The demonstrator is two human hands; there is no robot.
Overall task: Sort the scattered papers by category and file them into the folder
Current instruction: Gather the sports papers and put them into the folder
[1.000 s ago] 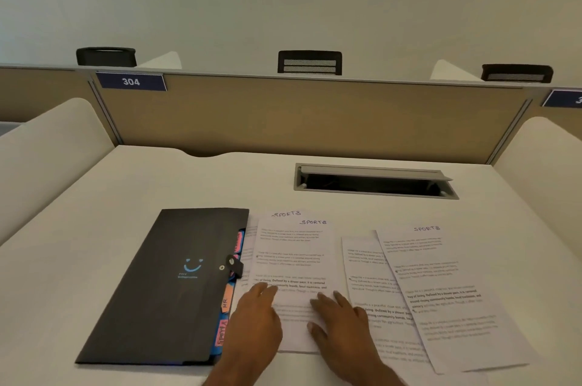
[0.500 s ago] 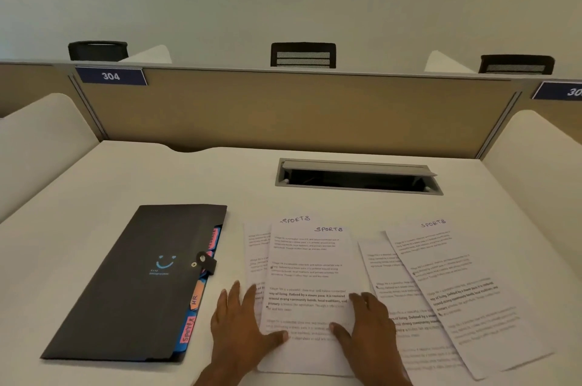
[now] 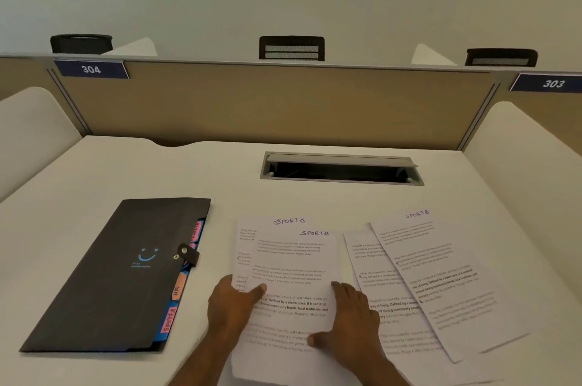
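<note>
A black expanding folder (image 3: 116, 275) lies shut on the left of the desk, with its snap strap fastened. Coloured tabs (image 3: 175, 291) marked HR and SPORTS stick out along its right edge. In the middle lies a small stack of printed sheets headed SPORTS (image 3: 293, 262). My left hand (image 3: 231, 307) holds the top sheet's left edge: its thumb lies on top and its fingers are hidden at the edge. My right hand (image 3: 351, 316) rests with straight fingers along the sheet's right edge, thumb on the paper. Two more overlapping sheets (image 3: 441, 278) lie to the right, the upper one headed SPORTS.
An open cable slot (image 3: 341, 169) is sunk into the desk behind the papers. A tan partition (image 3: 277, 102) closes the back, with labels 304 (image 3: 91, 69) and 303 (image 3: 553, 83). White side dividers (image 3: 34, 127) flank the desk. Chair backs show beyond.
Both hands slid from lying flat on the middle sheet out to its left and right edges. My left fingers, spread earlier, are now tucked at the edge. The view shifted slightly.
</note>
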